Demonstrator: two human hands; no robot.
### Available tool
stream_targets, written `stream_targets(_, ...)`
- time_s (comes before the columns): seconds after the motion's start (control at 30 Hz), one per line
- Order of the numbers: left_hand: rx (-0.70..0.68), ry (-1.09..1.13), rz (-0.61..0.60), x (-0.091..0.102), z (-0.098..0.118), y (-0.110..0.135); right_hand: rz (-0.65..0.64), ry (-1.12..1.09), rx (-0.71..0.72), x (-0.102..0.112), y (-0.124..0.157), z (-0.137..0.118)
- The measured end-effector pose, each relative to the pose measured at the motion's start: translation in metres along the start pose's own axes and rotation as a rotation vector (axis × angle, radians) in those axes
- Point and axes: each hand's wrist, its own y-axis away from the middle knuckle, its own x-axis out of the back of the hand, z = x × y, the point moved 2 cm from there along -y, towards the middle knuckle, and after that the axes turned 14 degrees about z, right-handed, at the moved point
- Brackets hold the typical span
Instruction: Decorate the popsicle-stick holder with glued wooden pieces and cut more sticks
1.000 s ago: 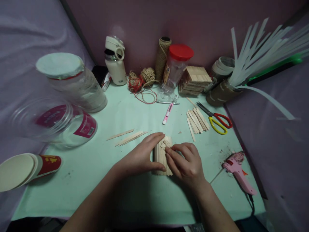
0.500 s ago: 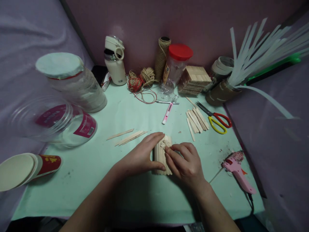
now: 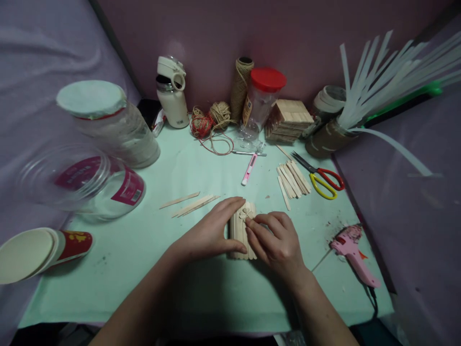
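The near end of the stick block [image 3: 238, 233] shows rounded stick tips, and it lies on the pale green table [image 3: 201, 298] with the long sticks running away from me. My left hand [image 3: 209, 231] spans it widely from its left, thumb laid over the near part and fingers at the far end, so the block is held between them. My right hand [image 3: 279, 242] comes in from the block's right, fingertips drawn narrowly together at the small wooden flower [image 3: 246, 213] on top; whether I pinch a petal or only press on it, I cannot tell.

I judge the block light and stiff, dry wood that shouldn't slip; whether it is hollow I can't see. I would take it by its long sides, never by the flower, whose thin petals look easy to snap or knock askew. Light fingertip pressure should do, with the left hand taking the push.

Well to the right of the block lies the pink glue gun [image 3: 355, 254]. Beyond the block, loose sticks [image 3: 194, 205] lie to its left and a pile of sticks [image 3: 293, 180] to its right, with the pink cutter [image 3: 249, 169] farther off behind it.
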Motion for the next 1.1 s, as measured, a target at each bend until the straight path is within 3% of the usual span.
stream_targets(0.17, 0.000, 0.022, 0.010, 0.001, 0.002, 0.000, 0.165, -0.060, -0.052, 0.007, 0.005, 0.001)
stream_targets(0.27, 0.003, 0.034, 0.006, 0.002, 0.004, 0.000, 0.270, -0.104, -0.266, 0.008, 0.007, 0.008)
stream_targets(0.37, 0.074, 0.059, 0.054, 0.002, 0.003, 0.000, 0.199, -0.214, -0.618, 0.000, 0.012, 0.023)
stream_targets(0.43, 0.204, 0.119, 0.151, 0.003, -0.002, -0.001, 0.094, -0.334, -0.824, -0.010, 0.018, 0.031)
stream_targets(0.53, 0.420, 0.249, 0.249, 0.005, -0.011, -0.002, -0.039, -0.486, -0.995, -0.022, 0.027, 0.036)
stream_targets(0.7, 0.530, 0.370, 0.143, -0.001, -0.011, -0.002, -0.106, -0.515, -1.058, -0.024, 0.026, 0.030)
stream_targets(1.1, 0.433, 0.450, 0.168, -0.006, 0.002, 0.000, 0.001, -0.555, -1.037, -0.021, 0.023, 0.020)
